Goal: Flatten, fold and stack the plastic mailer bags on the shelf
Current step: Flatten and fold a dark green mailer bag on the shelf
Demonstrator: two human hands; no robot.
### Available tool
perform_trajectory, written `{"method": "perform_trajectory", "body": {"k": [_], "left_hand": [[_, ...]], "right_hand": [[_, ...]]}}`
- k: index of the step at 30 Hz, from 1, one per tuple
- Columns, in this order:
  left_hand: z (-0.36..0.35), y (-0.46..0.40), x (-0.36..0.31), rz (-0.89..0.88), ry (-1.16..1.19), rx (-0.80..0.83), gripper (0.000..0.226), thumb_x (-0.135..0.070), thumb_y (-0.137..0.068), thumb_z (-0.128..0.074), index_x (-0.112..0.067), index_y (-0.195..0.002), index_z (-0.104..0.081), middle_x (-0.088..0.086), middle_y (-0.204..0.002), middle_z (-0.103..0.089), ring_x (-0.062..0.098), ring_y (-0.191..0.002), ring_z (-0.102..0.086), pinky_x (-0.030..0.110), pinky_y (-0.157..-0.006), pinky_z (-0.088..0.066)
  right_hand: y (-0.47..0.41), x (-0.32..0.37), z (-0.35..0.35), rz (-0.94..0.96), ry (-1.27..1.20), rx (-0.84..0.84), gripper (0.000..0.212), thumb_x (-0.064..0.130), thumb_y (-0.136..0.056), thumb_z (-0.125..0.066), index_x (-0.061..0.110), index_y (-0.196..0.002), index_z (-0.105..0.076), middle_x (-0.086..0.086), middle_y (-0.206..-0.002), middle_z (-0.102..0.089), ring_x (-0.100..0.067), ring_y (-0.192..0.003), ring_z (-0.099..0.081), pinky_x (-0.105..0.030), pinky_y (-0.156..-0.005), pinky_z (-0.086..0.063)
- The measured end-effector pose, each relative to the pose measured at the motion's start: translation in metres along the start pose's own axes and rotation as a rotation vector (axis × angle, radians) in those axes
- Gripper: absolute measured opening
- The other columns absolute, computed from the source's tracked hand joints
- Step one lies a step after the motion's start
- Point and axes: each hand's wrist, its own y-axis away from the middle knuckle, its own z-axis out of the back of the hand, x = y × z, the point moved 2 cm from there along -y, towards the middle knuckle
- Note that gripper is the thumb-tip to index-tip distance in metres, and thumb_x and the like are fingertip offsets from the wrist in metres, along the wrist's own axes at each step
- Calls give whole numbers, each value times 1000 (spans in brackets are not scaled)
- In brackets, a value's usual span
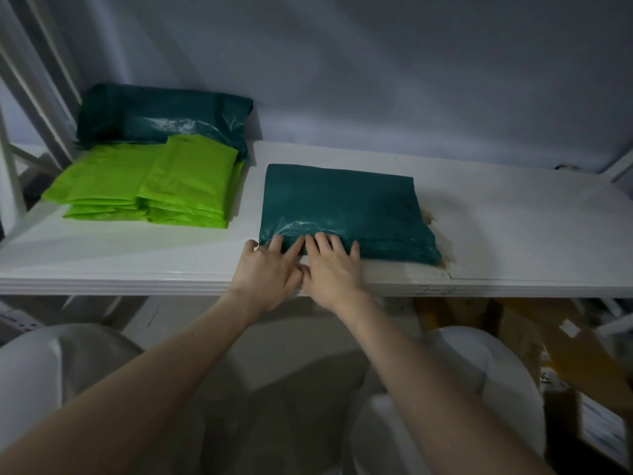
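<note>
A dark teal mailer bag (pixel 346 207) lies folded flat on the white shelf (pixel 137 255), near its front edge. My left hand (pixel 270 269) and my right hand (pixel 334 269) rest side by side, palms down, with spread fingers pressing on the bag's near left edge. Neither hand grips anything. At the left of the shelf sit two stacks of folded bright green mailer bags (pixel 150 183). Behind them against the wall lies a pile of dark teal bags (pixel 161 118).
A grey wall rises behind the shelf. White diagonal frame struts (pixel 37 80) stand at the far left. A brownish damaged patch (pixel 442 241) marks the shelf by the bag's right edge. Below the shelf are white rounded objects and cardboard boxes (pixel 561 341).
</note>
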Motion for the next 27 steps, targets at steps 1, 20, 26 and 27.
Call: {"method": "perform_trajectory", "body": {"k": [1, 20, 26, 27], "left_hand": [[1, -1, -4, -9, -34, 17, 81, -48, -76, 7, -24, -148, -21, 16, -120, -53, 29, -84, -62, 36, -86, -39], [-1, -23, -27, 38, -99, 127, 69, -59, -92, -17, -23, -150, -6, 19, -127, -42, 28, -88, -58, 33, -77, -36], [-4, -30, -27, 37, -103, 124, 67, -56, -92, -16, -23, -149, -8, 18, -123, -43, 28, -82, -57, 34, -71, -32], [-5, -32, -27, 38, -103, 128, 66, -56, -92, -16, -23, -149, -8, 18, -123, -43, 28, -82, -57, 34, -71, -32]], "right_hand": [[2, -6, 1, -10, -1, 20, 57, 39, -99, -30, 14, -149, -16, 1, -150, -24, -19, -138, -20, -57, -114, -11], [11, -80, 10, -95, -1, 141, 62, 49, -98, -25, 19, -150, -10, -5, -154, -14, -25, -141, -18, -56, -115, -11], [14, -104, 1, -165, -22, 117, 60, 47, -98, -24, 22, -150, -8, -8, -155, -9, -29, -141, -17, -53, -116, -12], [15, -108, -1, -175, -33, 111, 59, 46, -99, -24, 22, -150, -8, -9, -156, -8, -29, -141, -17, -51, -116, -14]]}}
